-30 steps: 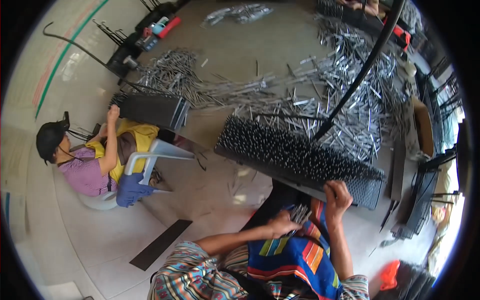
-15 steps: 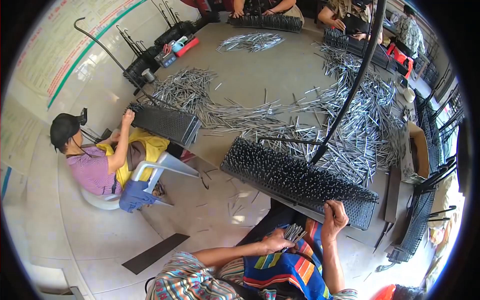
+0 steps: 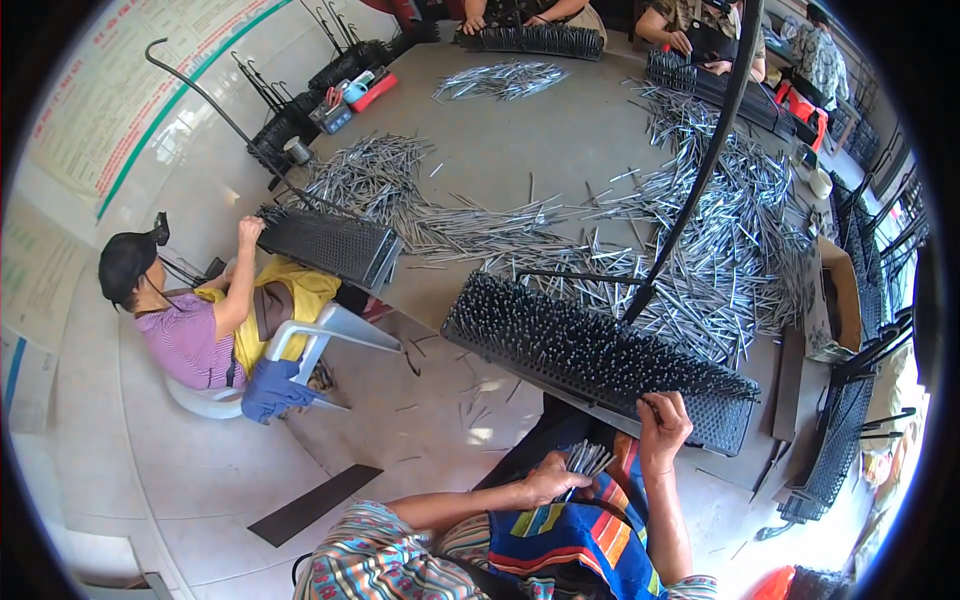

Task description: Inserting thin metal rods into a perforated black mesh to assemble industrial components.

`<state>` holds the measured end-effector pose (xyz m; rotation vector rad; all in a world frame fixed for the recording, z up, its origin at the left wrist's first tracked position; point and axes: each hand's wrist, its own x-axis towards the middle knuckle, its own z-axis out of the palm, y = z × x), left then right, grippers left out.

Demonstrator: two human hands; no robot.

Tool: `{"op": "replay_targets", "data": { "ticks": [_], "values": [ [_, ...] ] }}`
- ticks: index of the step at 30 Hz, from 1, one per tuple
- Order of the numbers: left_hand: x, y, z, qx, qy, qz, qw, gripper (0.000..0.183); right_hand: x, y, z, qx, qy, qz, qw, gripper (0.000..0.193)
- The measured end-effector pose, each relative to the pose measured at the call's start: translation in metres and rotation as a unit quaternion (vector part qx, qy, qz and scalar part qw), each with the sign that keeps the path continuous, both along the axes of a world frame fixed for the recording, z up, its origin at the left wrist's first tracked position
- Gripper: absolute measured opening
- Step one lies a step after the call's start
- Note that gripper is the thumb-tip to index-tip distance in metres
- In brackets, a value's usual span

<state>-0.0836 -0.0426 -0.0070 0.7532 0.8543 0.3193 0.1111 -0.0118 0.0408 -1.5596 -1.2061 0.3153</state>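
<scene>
My left hand is closed round a bundle of thin grey metal rods, held low over my striped apron. In front of me a long black perforated rack rests at the table edge, tilted toward me. Dark upright rods fill most of its holes, while bare holes show at its right end. My right hand is at the rack's near edge, toward that right end. Its thumb and fingers are pinched together at the edge of the rods; whatever is between them is too small to make out.
Loose metal rods are strewn across the table beyond the rack. A bent black bar rises from behind it. At right stands an open cardboard box. A co-worker sits at left with another rack; others work across the table.
My right hand has shifted slightly left along the rack's near edge, its fingers still pinched. The left hand and its bundle have barely moved.
</scene>
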Motion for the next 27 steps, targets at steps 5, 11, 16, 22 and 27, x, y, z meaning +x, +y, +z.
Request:
{"op": "replay_targets", "data": {
  "ticks": [5, 11, 16, 22, 27],
  "values": [
    [0.010, -0.003, -0.001, -0.058, -0.019, 0.102, 0.993, 0.012, 0.003, -0.007, 0.002, -0.024, -0.024, -0.011, 0.999, 0.009],
    [0.028, 0.021, 0.006, -0.123, -0.047, 0.126, 0.983, 0.013, 0.004, 0.012, 0.005, -0.066, -0.123, -0.003, 0.990, 0.005],
    [0.034, 0.042, 0.031, -0.129, -0.052, 0.123, 0.983, 0.011, 0.005, 0.015, 0.007, -0.081, -0.117, 0.008, 0.990, 0.009],
    [0.044, 0.038, 0.017, -0.160, -0.028, 0.123, 0.979, 0.015, 0.007, -0.014, -0.011, -0.112, -0.098, -0.037, 0.988, 0.010],
    [0.052, 0.037, 0.032, -0.138, -0.055, 0.112, 0.983, 0.017, 0.013, -0.030, -0.012, -0.324, 0.277, 0.091, 0.900, 0.008]
  ]
}}
